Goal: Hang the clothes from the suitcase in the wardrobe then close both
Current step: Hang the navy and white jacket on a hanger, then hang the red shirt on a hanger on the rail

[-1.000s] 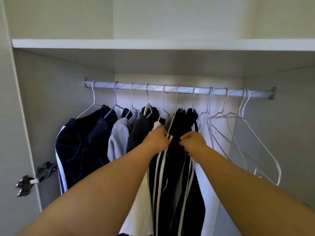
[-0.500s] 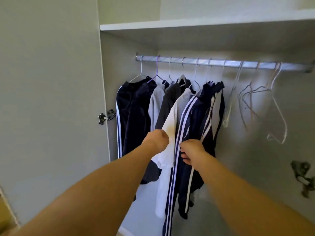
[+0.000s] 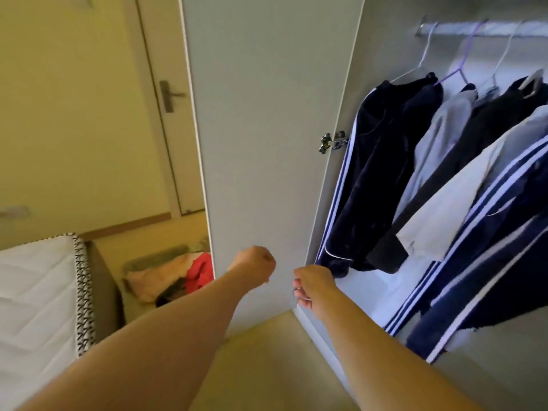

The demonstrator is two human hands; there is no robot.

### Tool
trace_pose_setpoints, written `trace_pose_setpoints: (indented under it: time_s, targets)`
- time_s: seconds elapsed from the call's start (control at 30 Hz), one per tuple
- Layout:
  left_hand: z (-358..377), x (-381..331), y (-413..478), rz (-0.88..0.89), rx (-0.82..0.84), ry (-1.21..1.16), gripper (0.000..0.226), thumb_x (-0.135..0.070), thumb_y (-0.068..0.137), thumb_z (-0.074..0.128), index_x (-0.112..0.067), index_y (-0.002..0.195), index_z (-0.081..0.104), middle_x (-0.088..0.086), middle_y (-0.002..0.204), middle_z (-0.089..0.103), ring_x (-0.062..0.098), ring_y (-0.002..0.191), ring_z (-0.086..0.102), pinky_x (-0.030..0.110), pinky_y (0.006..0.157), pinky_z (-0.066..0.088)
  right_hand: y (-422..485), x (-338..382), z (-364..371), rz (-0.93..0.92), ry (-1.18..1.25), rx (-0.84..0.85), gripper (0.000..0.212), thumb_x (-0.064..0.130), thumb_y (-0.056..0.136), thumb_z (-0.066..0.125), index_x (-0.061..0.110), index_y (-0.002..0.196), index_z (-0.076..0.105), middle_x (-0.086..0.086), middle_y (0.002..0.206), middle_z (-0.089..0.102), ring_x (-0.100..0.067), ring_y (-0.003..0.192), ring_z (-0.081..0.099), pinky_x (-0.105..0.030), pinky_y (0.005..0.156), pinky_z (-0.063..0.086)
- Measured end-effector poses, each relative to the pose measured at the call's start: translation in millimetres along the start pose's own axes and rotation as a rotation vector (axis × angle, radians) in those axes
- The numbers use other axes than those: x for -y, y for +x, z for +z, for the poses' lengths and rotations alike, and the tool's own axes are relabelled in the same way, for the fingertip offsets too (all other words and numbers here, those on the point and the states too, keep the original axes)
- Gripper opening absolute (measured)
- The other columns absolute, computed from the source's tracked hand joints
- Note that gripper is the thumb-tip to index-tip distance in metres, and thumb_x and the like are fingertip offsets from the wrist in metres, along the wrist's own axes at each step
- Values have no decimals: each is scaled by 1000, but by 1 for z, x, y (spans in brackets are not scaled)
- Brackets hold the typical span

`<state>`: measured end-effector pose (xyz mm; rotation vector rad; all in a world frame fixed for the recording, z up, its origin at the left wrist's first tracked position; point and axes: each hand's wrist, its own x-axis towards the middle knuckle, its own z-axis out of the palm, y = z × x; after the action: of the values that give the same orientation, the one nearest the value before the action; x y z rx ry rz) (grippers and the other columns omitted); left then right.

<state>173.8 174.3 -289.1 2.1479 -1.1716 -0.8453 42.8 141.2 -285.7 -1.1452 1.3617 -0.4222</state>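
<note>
Head view, looking down and left past the wardrobe.

- Wardrobe door [image 3: 267, 129]: stood open, hinge [image 3: 333, 141] showing at its inner edge.
- Rail [image 3: 486, 28]: carried hung clothes, namely a dark navy garment [image 3: 379, 173] nearest the door, then grey, black and white pieces and navy striped trousers [image 3: 489, 262].
- Left hand [image 3: 255, 264]: curled into a fist in front of the door panel, nothing seen in it.
- Right hand [image 3: 311, 286]: beside the navy hem near the door's lower corner, fingers tucked under. Whether they pinched anything could not be told.
- Pile of clothes [image 3: 178, 277]: pink and red, low on the floor beyond the door, beside the bed [image 3: 35, 292]. It probably lay in the suitcase, though the case itself was not clearly made out.

Step judged in hand: between garments, both hands clear of the rail and the gaze turned toward the pile. The next move called for a reach round the open door, down to the pile, to lift a single piece free. Neither wardrobe nor suitcase was yet closed.
</note>
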Motion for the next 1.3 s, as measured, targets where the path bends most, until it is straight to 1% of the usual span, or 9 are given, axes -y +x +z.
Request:
trace_pose_setpoints:
  time_s: [0.07,0.2,0.33,0.53,0.63,0.77,0.93,1.13,1.3]
  targets:
    - [-17,31,-6,-70,-34,-12,25,-12,92,46,-6,103,67,13,98,72,25,92,69,32,81,57,3,-6,35,31,-42,73,24,7,93,48,15,70,45,-2,65,46,-12,53,42,-23,49,36]
    - [-44,87,-12,-196,-96,-95,21,-12,92,45,-13,96,65,3,77,65,14,65,60,21,54,48,9,-10,94,137,-103,154,12,4,93,44,8,83,50,-4,64,46,-14,49,37,-19,45,28]
    - [-75,149,-10,-349,-185,-196,16,-13,91,48,-17,88,63,1,77,63,18,69,58,21,56,44,23,-15,162,100,-229,234,9,7,92,46,8,92,54,-4,67,51,-14,53,43,-21,49,35]
    - [-118,216,21,-452,-249,-292,16,-15,93,47,-17,92,63,3,81,63,9,56,51,18,44,38,55,-1,246,84,-381,310,17,13,92,46,12,76,53,-4,68,54,-14,51,43,-19,46,33]
    - [-140,252,61,-483,-268,-336,19,-18,94,46,-14,98,64,2,83,63,7,57,50,17,44,37,94,16,295,59,-423,334,19,13,93,46,13,76,53,-4,68,54,-15,53,45,-21,47,36]
    - [-171,297,117,-548,-235,-378,22,-14,92,42,-20,81,61,-1,74,60,10,59,51,19,48,41,155,29,362,85,-477,335,16,11,93,46,13,80,54,-4,68,53,-15,53,45,-23,47,36]
    - [-198,351,179,-647,-220,-417,23,-11,88,42,-17,82,64,5,81,63,20,71,56,29,67,50,215,24,431,162,-517,338,17,11,95,45,14,80,52,-4,69,51,-13,50,41,-21,42,32]
    - [-190,422,239,-752,-140,-444,21,-15,90,41,-16,77,57,8,89,64,24,79,59,34,73,53,295,-8,481,244,-628,338,21,10,94,44,17,75,49,-2,68,50,-12,48,41,-18,39,31]
    - [-157,471,285,-886,-109,-501,18,-17,91,43,-17,82,58,10,95,66,21,77,56,31,70,51,366,-49,503,278,-761,372,11,13,92,45,14,85,54,-6,79,54,-15,55,47,-24,43,37]
